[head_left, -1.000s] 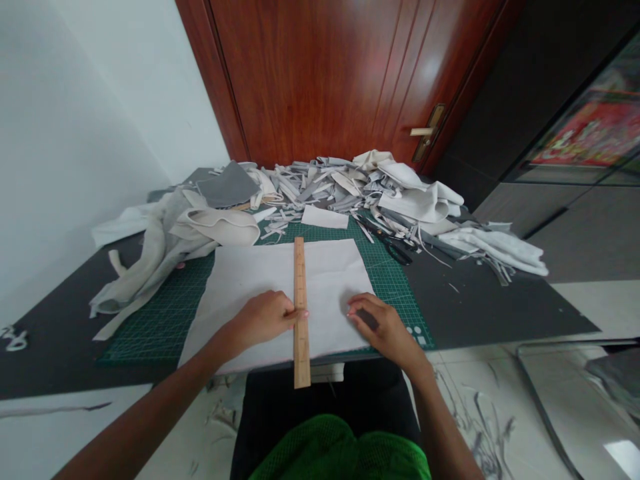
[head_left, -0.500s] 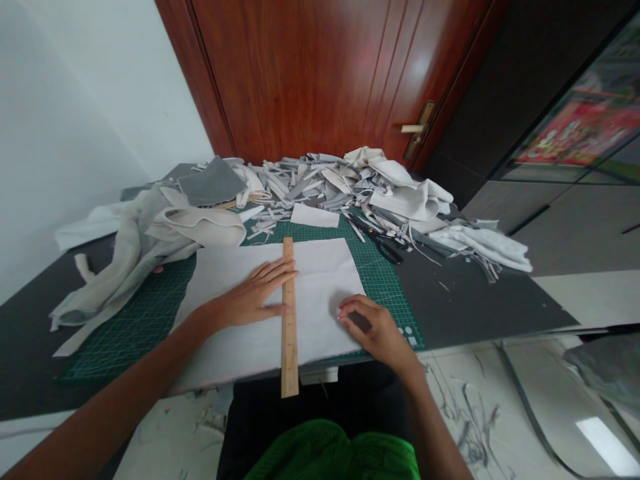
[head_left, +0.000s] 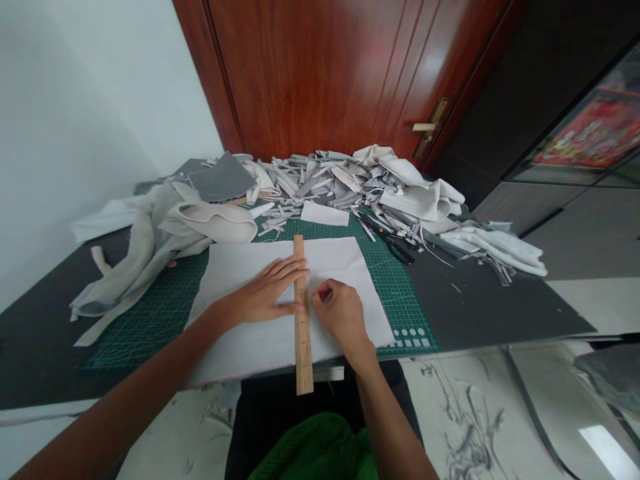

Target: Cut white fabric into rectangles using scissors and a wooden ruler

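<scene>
Left hand (head_left: 263,299): on the sheet at the middle of the cutting mat, open, fingers (head_left: 285,270) spread flat, thumb against the ruler's left edge.
Right hand (head_left: 340,313): just right of the ruler, over the sheet, fingers (head_left: 323,293) curled shut; any small item inside them hidden, cannot tell.
Wooden ruler (head_left: 302,333): flat across the sheet, running from the far part of the cutting mat and jutting past its near edge.
Pale sheet (head_left: 350,267): on the cutting mat (head_left: 150,327), overhanging its near edge; material unconfirmed, paper or fabric. No cut visible; no drawn line discernible.
Remaining: sheet whole, ruler in place, right side of sheet free of the left hand.
Scrap pile (head_left: 320,190): grey and white strips beyond the far edge of the cutting mat, spilling onto it.
Scissors (head_left: 397,250): black handles, at the far right corner of the cutting mat, partly among strips.
Beige cloth (head_left: 210,223): bunched beyond the left edge of the cutting mat, touching the sheet's far left corner.
White offcut (head_left: 324,213): on the far edge of the cutting mat.
Table (head_left: 50,347): dark top, under the cutting mat.
Obstructions: none on the sheet apart from the ruler and both hands.
</scene>
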`<control>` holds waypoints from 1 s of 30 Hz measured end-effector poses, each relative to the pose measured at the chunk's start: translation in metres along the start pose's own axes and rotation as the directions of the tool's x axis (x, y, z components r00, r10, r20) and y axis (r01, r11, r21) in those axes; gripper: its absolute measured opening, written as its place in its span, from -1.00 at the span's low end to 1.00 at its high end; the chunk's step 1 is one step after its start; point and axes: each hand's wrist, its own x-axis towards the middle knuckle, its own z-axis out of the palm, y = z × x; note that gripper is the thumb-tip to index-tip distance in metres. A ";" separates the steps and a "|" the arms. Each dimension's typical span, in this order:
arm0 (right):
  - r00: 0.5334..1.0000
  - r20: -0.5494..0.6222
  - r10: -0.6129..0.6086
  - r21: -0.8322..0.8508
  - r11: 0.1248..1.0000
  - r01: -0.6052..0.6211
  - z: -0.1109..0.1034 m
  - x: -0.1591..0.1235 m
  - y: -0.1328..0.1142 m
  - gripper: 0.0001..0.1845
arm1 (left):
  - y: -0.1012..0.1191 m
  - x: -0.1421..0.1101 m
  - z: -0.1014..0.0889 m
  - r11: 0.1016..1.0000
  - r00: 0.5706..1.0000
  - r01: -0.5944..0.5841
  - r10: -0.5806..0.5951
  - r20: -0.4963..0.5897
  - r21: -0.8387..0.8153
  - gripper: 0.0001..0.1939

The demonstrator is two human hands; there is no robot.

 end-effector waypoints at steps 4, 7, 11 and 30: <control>0.997 -0.039 0.066 -0.072 0.995 -0.068 0.008 0.009 -0.010 -0.91 | 0.002 -0.001 0.000 1.000 1.000 -0.009 0.009 -0.022 -0.001 -0.20; 0.997 -0.007 0.073 -0.083 0.994 -0.074 0.010 0.010 -0.012 -0.90 | 0.002 -0.002 0.002 1.000 0.999 -0.011 0.011 -0.040 0.000 -0.21; 0.994 0.012 0.111 -0.103 0.989 -0.110 0.012 0.011 -0.016 -0.89 | 0.000 -0.002 0.006 1.000 0.999 -0.001 0.002 -0.037 0.015 -0.21; 0.965 0.040 0.258 -0.352 0.908 -0.228 0.008 0.020 -0.057 -0.69 | 0.007 0.001 -0.002 0.996 0.994 0.056 -0.062 0.085 0.071 -0.07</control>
